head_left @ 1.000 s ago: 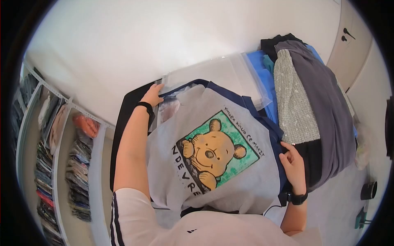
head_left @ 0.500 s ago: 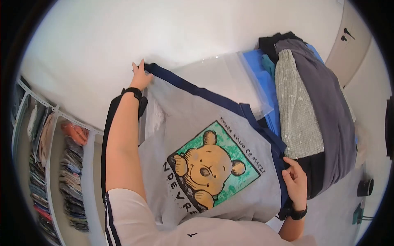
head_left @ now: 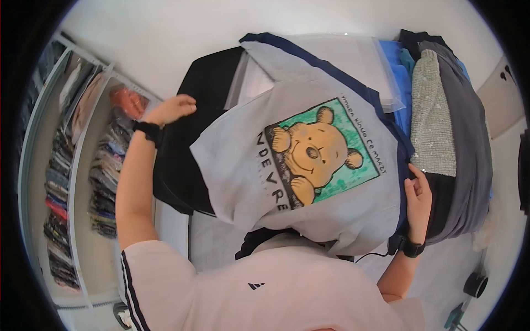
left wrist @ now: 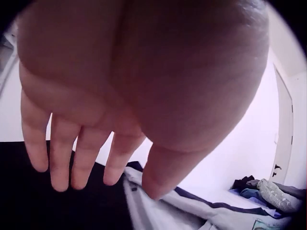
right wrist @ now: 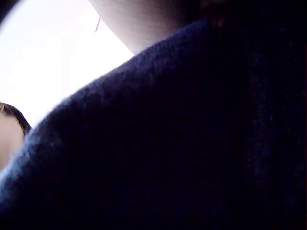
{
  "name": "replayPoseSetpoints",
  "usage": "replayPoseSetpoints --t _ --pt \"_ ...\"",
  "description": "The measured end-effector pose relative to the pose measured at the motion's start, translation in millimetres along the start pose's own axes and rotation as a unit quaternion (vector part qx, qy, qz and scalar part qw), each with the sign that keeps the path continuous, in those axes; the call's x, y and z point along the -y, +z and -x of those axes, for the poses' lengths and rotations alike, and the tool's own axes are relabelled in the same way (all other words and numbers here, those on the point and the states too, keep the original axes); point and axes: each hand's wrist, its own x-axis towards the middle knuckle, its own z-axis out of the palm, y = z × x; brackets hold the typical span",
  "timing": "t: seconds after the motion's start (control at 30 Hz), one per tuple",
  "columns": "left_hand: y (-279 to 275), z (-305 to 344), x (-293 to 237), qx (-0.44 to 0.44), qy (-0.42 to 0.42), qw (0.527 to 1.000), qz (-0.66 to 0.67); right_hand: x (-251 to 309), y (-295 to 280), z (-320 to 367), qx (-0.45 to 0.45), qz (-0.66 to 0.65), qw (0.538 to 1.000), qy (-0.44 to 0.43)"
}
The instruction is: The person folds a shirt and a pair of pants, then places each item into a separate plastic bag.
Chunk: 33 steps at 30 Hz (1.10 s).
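A grey sweatshirt (head_left: 248, 171) with navy edging and a cartoon bear print (head_left: 314, 151) lies spread in front of me, its lettering running alongside the picture. My left hand (head_left: 171, 109) hovers left of it, holding nothing, over a black flat surface (head_left: 182, 160). In the left wrist view its fingers (left wrist: 60, 163) hang nearly straight and slightly spread. At the sweatshirt's right side, my right hand (head_left: 418, 196) pinches the navy edge (head_left: 404, 190) between thumb and fingers. Dark navy cloth (right wrist: 144, 143) fills most of the right wrist view and hides the fingertips there.
Clear plastic bags (head_left: 353, 60) lie behind the sweatshirt. A heap of clothes, with a grey knitted piece (head_left: 433, 121) and a dark grey one (head_left: 469, 138), stands close by my right hand. Shelves (head_left: 83, 160) of bagged folded garments run along the left. A black cup-shaped object (head_left: 476, 285) is at lower right.
My left hand has let go of the sweatshirt's far navy corner and drawn back toward the left. That corner now lies over the plastic bags. My right hand stays at the navy edge.
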Motion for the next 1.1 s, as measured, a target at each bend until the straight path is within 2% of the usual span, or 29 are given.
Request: replayPoseSetpoints --t 0.1,0.17,0.2,0.23,0.3,0.43,0.5,0.53,0.57,0.63,0.67,0.73,0.77,0.83,0.87,0.9,0.93,0.97,1.0,1.07,1.1 --pt "35 33 42 -0.041 -0.029 0.999 0.02 -7 -1 0 0.002 -0.001 1.0 -0.02" --pt "58 44 47 -0.038 -0.001 0.992 0.12 -8 -1 0 0.003 -0.007 1.0 -0.026" --pt "68 43 55 -0.038 0.044 0.989 0.136 -8 -1 0 0.006 -0.013 1.0 -0.025" --pt "77 44 53 -0.034 0.06 0.988 0.137 -9 -1 0 -0.001 -0.01 1.0 -0.029" --pt "91 46 50 -0.108 0.091 0.989 0.045 -10 -1 0 0.006 -0.009 0.999 -0.035" --pt "75 40 53 -0.056 0.092 0.991 0.077 -6 -1 1 0.011 -0.005 1.0 -0.024" --pt "64 38 57 -0.108 0.066 0.956 0.266 -4 0 0 0.01 -0.006 0.999 -0.03" --pt "55 35 62 -0.116 0.064 0.954 0.27 -2 0 2 0.015 -0.003 1.0 -0.024" --pt "47 33 65 -0.117 0.017 0.961 0.249 -2 -3 3 0.021 0.0 1.0 -0.016" --pt "43 19 74 -0.118 0.014 0.981 0.153 -9 -9 0 0.021 0.004 1.0 -0.011" --pt "49 7 77 -0.118 0.016 0.981 0.154 -14 -10 -3 0.028 0.005 0.999 -0.018" --pt "64 -9 83 -0.122 -0.006 0.992 -0.021 -18 -13 -6 0.035 0.021 0.999 -0.022" --pt "68 -10 91 -0.115 -0.006 0.993 -0.017 -15 -14 -6 0.035 0.027 0.999 -0.016" --pt "72 -7 85 -0.211 0.029 0.974 -0.072 -12 -15 -7 0.042 0.036 0.998 -0.01" --pt "69 4 78 -0.21 -0.009 0.977 -0.049 -10 -21 -8 0.063 0.068 0.996 -0.011" --pt "69 13 84 -0.249 0.041 0.967 -0.02 1 -28 -8 0.057 0.074 0.996 -0.003" --pt "71 28 86 -0.293 0.096 0.951 -0.012 20 -35 -9 0.132 0.105 0.985 0.034" --pt "74 59 63 -0.303 0.11 0.946 0.032 36 -43 -13 0.208 0.134 0.966 0.071" --pt "80 82 52 -0.303 0.133 0.941 0.07 46 -53 -23 0.245 0.206 0.947 0.01" --pt "100 132 25 -0.298 0.125 0.942 0.094 92 -46 -42 0.2 0.357 0.911 -0.044" --pt "112 150 20 -0.274 0.115 0.948 0.111 105 -37 -60 0.196 0.353 0.912 -0.078"
